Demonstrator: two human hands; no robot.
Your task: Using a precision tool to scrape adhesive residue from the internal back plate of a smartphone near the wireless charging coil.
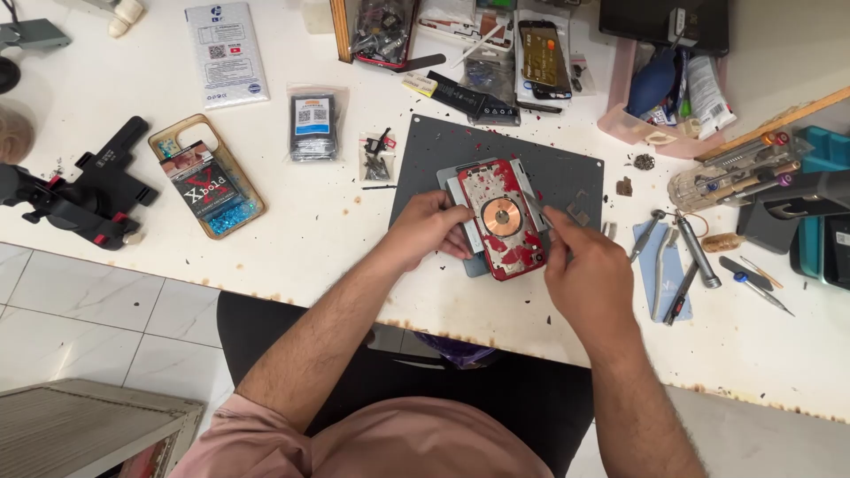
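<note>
Two hands working a red phone back on a grey mat

The left hand (434,226) is closing its grip on the left edge of the red phone back (505,232), which is lying mid-mat (425,159) on the counter (336,239); right of it, the right hand (589,270) is pinching a thin metal tool (534,205). The phone back looks light, stiff and brittle, so it is best held by its edges.

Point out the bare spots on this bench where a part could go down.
Bare tabletop lies between the black clamp and the white packet, and along the front edge below the left hand. Crowded behind the grey mat and right, among screwdrivers.
</note>
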